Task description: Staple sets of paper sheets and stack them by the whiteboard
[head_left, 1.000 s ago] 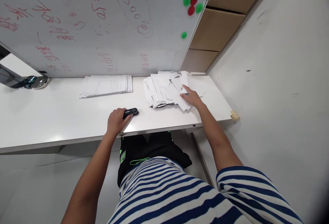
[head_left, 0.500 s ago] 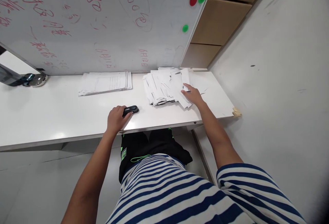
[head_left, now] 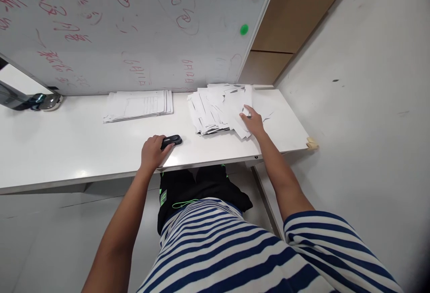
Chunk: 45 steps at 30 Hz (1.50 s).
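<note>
On the white desk, my left hand is wrapped round a black stapler, which sits close to the front edge. My right hand rests on the right side of a loose, untidy pile of white paper slips. Its thumb and forefinger are apart and touch the top slips; the other fingers are partly hidden. A neater stack of printed sheets lies to the left of the pile, toward the back of the desk.
A whiteboard with red writing and round magnets stands behind the desk. Cardboard boxes are stacked beyond it at the right. A white wall borders the right side. Dark glossy objects sit at the far left.
My right hand has shifted slightly on the slips, and the top slips under it have moved a little. My left hand stays on the stapler. The view has tilted slightly downward.
</note>
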Available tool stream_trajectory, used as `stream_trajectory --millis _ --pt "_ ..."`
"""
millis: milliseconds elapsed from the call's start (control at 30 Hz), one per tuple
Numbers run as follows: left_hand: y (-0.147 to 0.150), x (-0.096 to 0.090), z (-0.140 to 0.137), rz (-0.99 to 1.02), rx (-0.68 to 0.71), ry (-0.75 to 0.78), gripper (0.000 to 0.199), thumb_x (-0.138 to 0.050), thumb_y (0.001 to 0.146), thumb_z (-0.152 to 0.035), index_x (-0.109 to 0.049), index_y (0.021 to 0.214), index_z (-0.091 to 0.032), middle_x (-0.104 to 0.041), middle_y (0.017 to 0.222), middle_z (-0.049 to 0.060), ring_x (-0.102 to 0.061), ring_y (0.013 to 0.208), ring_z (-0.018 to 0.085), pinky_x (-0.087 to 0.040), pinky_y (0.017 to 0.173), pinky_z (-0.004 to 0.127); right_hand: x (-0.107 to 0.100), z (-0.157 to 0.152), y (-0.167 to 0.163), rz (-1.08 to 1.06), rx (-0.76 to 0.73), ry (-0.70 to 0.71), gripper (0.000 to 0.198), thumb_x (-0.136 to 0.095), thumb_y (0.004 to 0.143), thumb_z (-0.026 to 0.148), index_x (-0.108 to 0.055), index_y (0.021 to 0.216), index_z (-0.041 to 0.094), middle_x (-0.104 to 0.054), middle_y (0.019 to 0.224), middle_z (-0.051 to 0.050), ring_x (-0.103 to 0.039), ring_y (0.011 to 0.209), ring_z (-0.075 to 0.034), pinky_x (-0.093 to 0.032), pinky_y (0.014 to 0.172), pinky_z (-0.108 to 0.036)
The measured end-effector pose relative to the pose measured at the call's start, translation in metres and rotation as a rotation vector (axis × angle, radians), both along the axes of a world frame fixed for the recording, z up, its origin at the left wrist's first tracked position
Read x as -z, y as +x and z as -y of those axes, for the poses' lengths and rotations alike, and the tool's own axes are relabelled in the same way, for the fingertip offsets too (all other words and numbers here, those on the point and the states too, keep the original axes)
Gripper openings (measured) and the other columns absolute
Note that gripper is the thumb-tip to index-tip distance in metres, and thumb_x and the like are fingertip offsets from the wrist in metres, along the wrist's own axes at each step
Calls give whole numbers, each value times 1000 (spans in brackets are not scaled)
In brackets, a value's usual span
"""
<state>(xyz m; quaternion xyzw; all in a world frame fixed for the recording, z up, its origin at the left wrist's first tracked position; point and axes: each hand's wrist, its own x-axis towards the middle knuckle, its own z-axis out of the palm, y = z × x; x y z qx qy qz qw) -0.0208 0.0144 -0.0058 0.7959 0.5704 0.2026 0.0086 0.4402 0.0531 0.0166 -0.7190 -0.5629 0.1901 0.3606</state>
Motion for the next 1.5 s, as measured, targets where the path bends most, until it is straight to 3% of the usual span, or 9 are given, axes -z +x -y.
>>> stream_trajectory --millis 267,467,633,733,900,967,1367,1433,1500 --pt "0 1 0 -4 -5 3 38 -55 96 -54 -66 115 -22 -70 105 13 -63 97 32 -49 82 44 -3 -1 -11 153 46 -15 59 -45 96 46 -51 151 24 -74 123 -10 -69 104 -31 -52 103 -50" --pt "1 -3 1 2 -6 -11 39 -55 96 -53 -66 115 -21 -69 105 14 -63 99 32 -48 82 43 -16 1 -11 127 12 -22 74 -56 91 49 -39 159 23 -61 147 -10 -58 131 -36 -45 113 -51" --pt "0 -1 1 -12 -2 0 42 -54 96 -55 -65 115 -19 -70 106 14 -63 98 33 -48 81 43 -19 -2 -4 86 -4 -36 97 -66 85 44 -16 167 25 -58 151 -12 -59 131 -37 -46 112 -52" --pt "-2 2 -1 -16 -8 13 43 -54 96 -56 -65 115 -19 -69 106 14 -63 98 33 -48 82 43 -12 -9 -1 56 -8 -30 100 -65 87 48 -10 167 25 -56 153 -12 -54 139 -34 -40 118 -53" --pt "-2 1 -1 -7 -9 10 42 -54 96 -55 -65 115 -20 -69 105 14 -63 99 33 -48 82 43 2 -16 -4 90 25 -166 79 -51 92 67 -38 159 28 -27 171 -7 -18 161 -30 -2 129 -60" --pt "-1 0 0 -9 -11 10 41 -54 96 -55 -65 115 -20 -69 104 14 -63 99 33 -48 84 44 4 -16 -5 69 29 -183 76 -48 93 69 -40 157 29 -23 173 -4 -13 162 -28 3 129 -61" --pt "-1 2 -1 25 -5 16 43 -55 96 -55 -66 118 -20 -69 104 15 -63 100 33 -48 83 44 13 -18 -5 55 82 -147 59 -31 104 51 -43 156 27 -31 170 -4 -20 160 -26 -3 129 -60" --pt "-1 3 -2 27 -9 12 43 -55 95 -54 -67 117 -20 -70 104 14 -63 100 33 -48 84 44 14 -19 -4 30 104 -121 59 -31 103 54 -48 151 25 -39 166 -7 -25 158 -28 -5 129 -60" --pt "-2 5 -3 35 -12 18 43 -55 95 -55 -67 116 -19 -70 104 14 -63 100 33 -48 86 45 12 -19 -3 -34 148 -64 63 -32 100 66 -62 132 20 -56 151 -14 -40 149 -32 -18 127 -59"
